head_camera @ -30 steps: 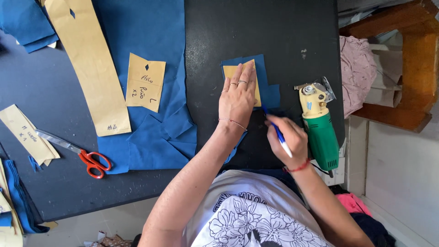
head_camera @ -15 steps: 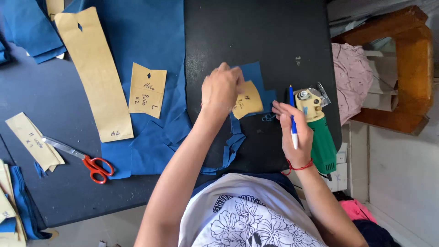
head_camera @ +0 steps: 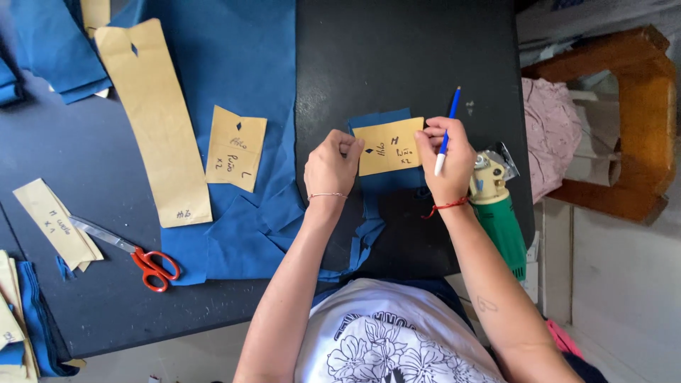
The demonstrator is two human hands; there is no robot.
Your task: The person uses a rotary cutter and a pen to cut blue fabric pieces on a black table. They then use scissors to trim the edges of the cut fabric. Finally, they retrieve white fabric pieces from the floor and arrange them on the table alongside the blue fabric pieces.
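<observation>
We pinch a small tan paper pattern piece between our left hand and right hand, over blue fabric. The right hand also grips a blue pen. A green electric cutter lies just beside our right wrist.

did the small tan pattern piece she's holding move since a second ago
Yes. The small tan pattern piece was pinned flat under the left hand; now both hands hold it, nearer the green cutter.

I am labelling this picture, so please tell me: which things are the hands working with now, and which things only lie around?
In hand:
- small tan paper pattern piece, held by left hand and right hand
- blue pen, in right hand
- small blue fabric piece under it

Lying about:
- red-handled scissors
- long tan pattern
- green cutting tool
</observation>
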